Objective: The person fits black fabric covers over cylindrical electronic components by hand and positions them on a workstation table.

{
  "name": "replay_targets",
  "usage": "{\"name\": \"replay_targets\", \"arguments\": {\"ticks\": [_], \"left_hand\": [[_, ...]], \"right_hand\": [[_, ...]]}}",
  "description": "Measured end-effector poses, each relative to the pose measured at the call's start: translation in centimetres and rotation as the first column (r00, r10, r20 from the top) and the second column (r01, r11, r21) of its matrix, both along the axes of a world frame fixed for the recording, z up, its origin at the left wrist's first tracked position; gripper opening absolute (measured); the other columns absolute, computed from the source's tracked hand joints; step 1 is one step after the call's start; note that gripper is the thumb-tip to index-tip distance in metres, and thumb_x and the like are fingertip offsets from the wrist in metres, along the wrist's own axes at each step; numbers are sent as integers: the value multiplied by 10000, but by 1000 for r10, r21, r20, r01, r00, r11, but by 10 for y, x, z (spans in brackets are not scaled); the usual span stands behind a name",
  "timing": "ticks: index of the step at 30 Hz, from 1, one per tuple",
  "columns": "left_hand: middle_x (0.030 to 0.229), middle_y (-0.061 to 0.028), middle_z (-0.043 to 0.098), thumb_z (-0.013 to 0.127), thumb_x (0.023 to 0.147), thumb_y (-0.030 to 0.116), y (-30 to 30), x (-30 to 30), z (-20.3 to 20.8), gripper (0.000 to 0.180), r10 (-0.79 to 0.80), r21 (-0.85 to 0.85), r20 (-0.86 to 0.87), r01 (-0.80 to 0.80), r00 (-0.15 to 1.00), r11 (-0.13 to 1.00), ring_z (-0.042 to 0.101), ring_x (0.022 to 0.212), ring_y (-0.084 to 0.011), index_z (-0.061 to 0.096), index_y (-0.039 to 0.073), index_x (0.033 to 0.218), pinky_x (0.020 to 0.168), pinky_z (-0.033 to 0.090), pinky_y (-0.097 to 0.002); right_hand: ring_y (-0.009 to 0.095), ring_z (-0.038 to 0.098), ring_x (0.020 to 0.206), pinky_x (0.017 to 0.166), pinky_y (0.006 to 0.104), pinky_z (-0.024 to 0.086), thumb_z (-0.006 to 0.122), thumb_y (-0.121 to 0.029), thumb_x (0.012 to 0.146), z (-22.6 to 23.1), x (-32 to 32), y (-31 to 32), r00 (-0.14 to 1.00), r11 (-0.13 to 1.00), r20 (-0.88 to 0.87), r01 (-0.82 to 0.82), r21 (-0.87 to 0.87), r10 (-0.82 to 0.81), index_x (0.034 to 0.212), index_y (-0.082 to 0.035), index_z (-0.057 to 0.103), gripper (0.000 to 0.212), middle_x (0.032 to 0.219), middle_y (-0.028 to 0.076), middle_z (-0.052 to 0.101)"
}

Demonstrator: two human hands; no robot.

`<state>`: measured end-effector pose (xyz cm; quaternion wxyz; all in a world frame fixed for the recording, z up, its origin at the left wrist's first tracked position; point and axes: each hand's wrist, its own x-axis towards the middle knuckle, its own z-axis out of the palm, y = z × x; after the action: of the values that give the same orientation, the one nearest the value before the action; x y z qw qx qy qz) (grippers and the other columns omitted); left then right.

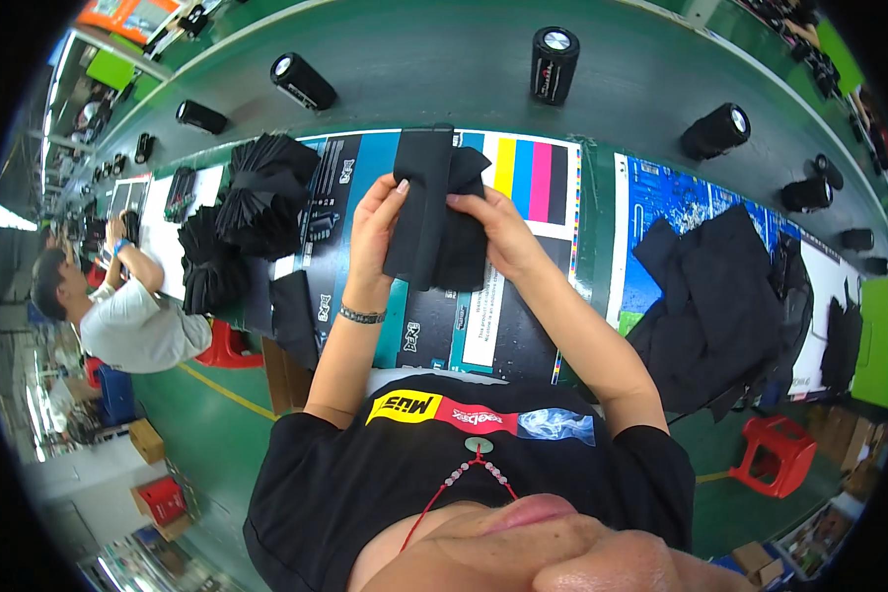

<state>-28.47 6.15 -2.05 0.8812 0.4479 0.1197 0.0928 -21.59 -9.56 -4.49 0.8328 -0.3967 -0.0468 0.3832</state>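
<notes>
A flat, folded piece of black cloth (419,227) is held upright between my two hands over the printed table sheet. My left hand (373,222) pinches its left edge, thumb on the front. My right hand (508,232) is closed on the right part, where a second flap of black cloth (464,252) hangs; I cannot tell whether it is a separate piece. The fingers behind the cloth are partly hidden. Left of my left hand lie fanned, tied bundles of black cloth (264,202), with a loose flat strip (293,308) below them.
Beyond the table runs a dark green conveyor (434,74) carrying several black cylindrical speakers (555,74). A heap of black cloth (715,286) covers the table at right. Another person (138,316) works at far left. Red stools (775,456) stand on both sides.
</notes>
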Motion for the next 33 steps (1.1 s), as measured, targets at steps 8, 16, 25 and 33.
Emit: {"name": "replay_targets", "arguments": {"ticks": [8, 16, 25, 33], "left_hand": [[1054, -61, 642, 479, 976, 116, 1, 17, 13, 161, -78, -34, 59, 80, 995, 996, 614, 958, -131, 565, 42, 1090, 839, 482, -250], [1020, -6, 609, 530, 960, 128, -43, 53, 45, 174, -279, 301, 143, 227, 950, 926, 564, 934, -80, 597, 11, 1069, 823, 446, -224], [1027, -31, 617, 568, 933, 93, -67, 75, 45, 156, -303, 340, 164, 235, 939, 911, 560, 950, -103, 635, -6, 1034, 870, 421, -231], [1075, -86, 645, 452, 1000, 266, -64, 96, 44, 344, -489, 240, -91, 496, 868, 835, 612, 958, -133, 604, -14, 1129, 832, 495, -272]], "right_hand": [[120, 381, 540, 458, 242, 309, 479, -234, 891, -5, 41, -62, 956, 858, -260, 246, 450, -138, 1084, 17, 550, 324, 782, 74, 521], [47, 489, 601, 426, 184, 319, 605, -151, 870, 36, 42, -74, 991, 992, 62, 120, 22, -122, 967, -69, 565, 133, 754, 2, 543], [38, 464, 474, 403, 193, 299, 639, -137, 845, 55, 19, -84, 992, 986, 122, 49, -159, -30, 928, -76, 610, 107, 668, -26, 546], [49, 482, 532, 406, 187, 340, 655, -148, 864, 63, 56, -118, 918, 944, 240, 330, -18, -316, 946, -82, 607, 116, 740, -14, 557]]}}
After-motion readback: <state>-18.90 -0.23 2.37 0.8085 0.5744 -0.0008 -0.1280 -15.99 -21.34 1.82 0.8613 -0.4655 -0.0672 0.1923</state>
